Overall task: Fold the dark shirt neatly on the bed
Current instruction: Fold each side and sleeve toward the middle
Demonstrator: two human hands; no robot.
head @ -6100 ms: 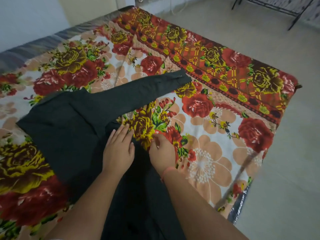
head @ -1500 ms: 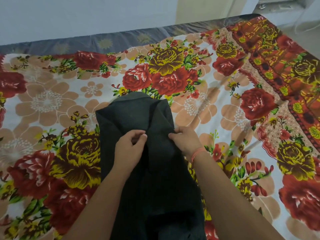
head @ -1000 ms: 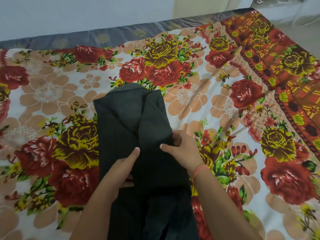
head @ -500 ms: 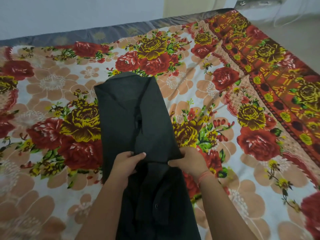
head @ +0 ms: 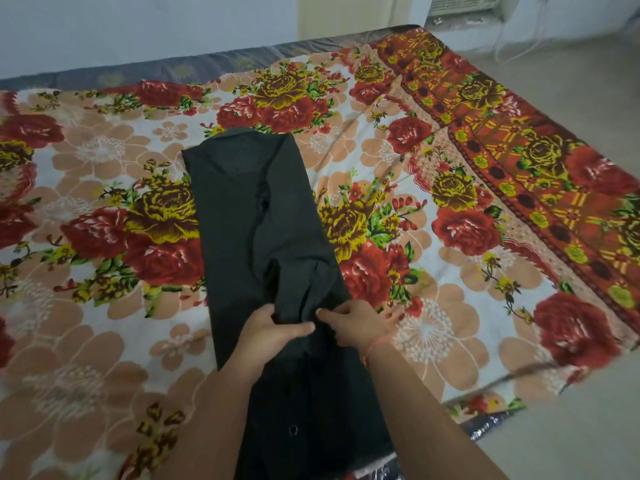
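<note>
1. The dark charcoal fabric shirt (head: 256, 216) lies as a long narrow strip down the middle of the bed, sides already turned in. Its far end stops short of the bed's far edge and the near end runs right off the near edge toward the person.

2. Left hand (head: 268, 332) is curled closed, pinching a bunch of the cloth about two thirds of the way down the strip. Right hand (head: 353, 327) sits just beside it, thumb and fingers nipping the same ridge of fabric. So both are gripping the shirt, nearly touching each other.

3. Handling-wise, I'd guess it's light, thin and totally floppy. It puckers into soft wrinkles right where the hands hold it, so it won't keep a crease by itself. Not slippery looking, nothing fragile apart from a small button (head: 293, 430) near the bottom.

4. Best grip, I reckon: hands spread to the two side edges of the strip rather than bunched in the centre, then lift the near part and lay it over the far part. Pinching in the middle will probably let the tucked-in sides flop back out.

5. Around it: only the busy red-and-yellow floral bedsheet (head: 450, 237), plus the bare grey mattress strip (head: 138, 72) along the far edge. Bare floor (head: 571, 427) past the right edge.

6. Nothing on the sheet blocks the fold. The only nuisance is the part hanging off the near edge, which could drag.
</note>
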